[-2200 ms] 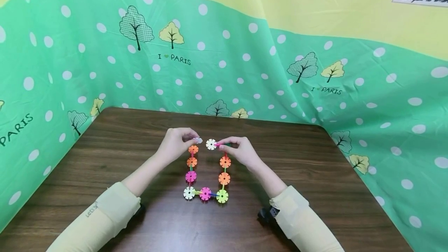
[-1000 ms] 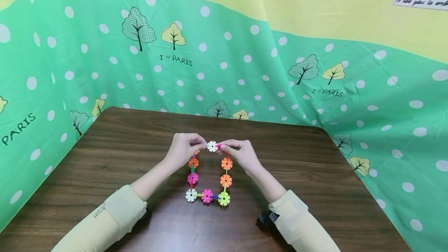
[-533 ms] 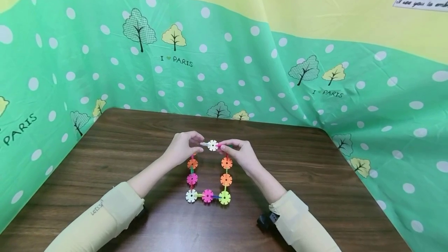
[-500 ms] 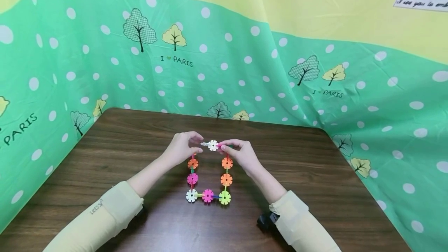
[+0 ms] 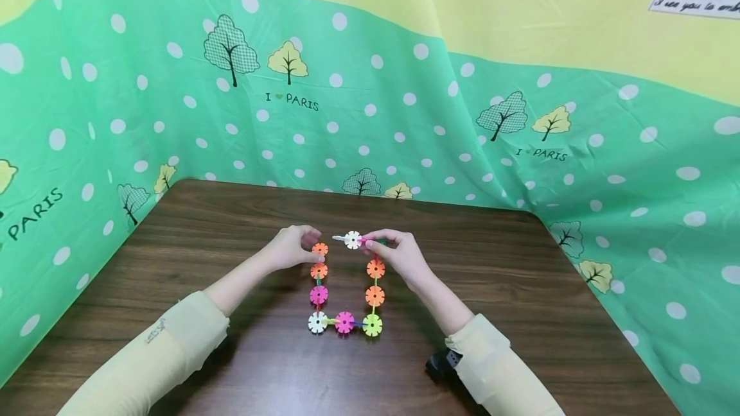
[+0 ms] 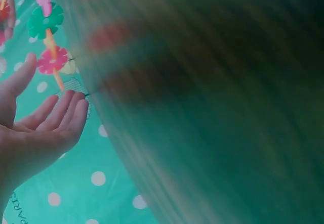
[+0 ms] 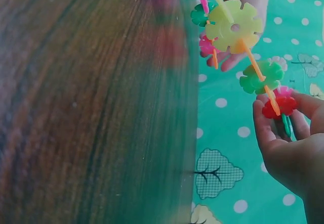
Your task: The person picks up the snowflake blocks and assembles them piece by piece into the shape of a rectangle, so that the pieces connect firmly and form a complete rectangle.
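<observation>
Interlocking slotted flower discs form a U-shaped chain, with a lime disc [image 5: 372, 325], a pink disc [image 5: 344, 322] and a white disc [image 5: 317, 322] along its near side. My right hand [image 5: 399, 252] pinches the chain's right end, where a white disc [image 5: 353, 240] sticks out leftward with another white disc [image 5: 338, 238] edge-on in its slot. Beside the left end's orange disc [image 5: 320, 249] is my left hand [image 5: 286, 248]; its fingers [image 6: 73, 115] look loosely bent and apart from the thumb in the left wrist view. Between my right fingers a red disc [image 7: 279, 105] shows in the right wrist view.
The chain is above a brown wooden table [image 5: 243, 210]. A green and yellow patterned cloth [image 5: 370, 146] hangs behind and at the sides. A small black device [image 5: 442, 364] sits by the right sleeve cuff.
My left hand brought an edge-on white disc to the white disc at the right end, where it now stays fitted. That hand let go and moved left and down beside the orange end disc.
</observation>
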Demonstrator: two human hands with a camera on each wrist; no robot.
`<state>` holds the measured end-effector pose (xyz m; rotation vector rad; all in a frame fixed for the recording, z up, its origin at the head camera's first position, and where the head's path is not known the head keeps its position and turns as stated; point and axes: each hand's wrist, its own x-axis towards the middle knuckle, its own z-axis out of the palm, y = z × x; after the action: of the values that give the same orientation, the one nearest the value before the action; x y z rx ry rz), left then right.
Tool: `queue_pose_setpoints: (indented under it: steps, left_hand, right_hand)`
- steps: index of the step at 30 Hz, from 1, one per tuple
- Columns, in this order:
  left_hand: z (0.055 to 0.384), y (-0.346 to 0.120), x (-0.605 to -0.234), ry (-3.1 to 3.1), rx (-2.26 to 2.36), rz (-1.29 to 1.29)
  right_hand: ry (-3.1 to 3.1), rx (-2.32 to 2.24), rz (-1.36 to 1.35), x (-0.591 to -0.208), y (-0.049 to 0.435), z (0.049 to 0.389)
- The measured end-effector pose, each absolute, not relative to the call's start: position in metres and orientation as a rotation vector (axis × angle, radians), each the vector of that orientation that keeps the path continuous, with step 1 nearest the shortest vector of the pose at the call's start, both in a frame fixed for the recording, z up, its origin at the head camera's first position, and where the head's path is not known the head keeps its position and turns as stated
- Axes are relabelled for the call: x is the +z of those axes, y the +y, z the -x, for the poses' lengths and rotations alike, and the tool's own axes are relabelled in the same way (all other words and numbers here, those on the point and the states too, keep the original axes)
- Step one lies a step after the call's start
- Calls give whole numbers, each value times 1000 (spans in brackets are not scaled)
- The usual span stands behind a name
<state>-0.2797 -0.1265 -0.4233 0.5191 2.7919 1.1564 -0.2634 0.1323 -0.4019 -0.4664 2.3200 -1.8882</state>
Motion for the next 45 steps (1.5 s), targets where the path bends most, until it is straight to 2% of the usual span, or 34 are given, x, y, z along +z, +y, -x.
queue_pose_setpoints:
  steps: [8,30,45]
  left_hand:
    - [280,-126,-429,2738,1240,-463]
    - [266,-118,-404,2683,1541,-490]
    - [262,-118,-402,2671,1574,-453]
  right_hand:
    - [2313,-1891,471,-404,133,264]
    - [2435,-1814,496,-404,136,266]
    - [2479,-1770,550,-406,138,267]
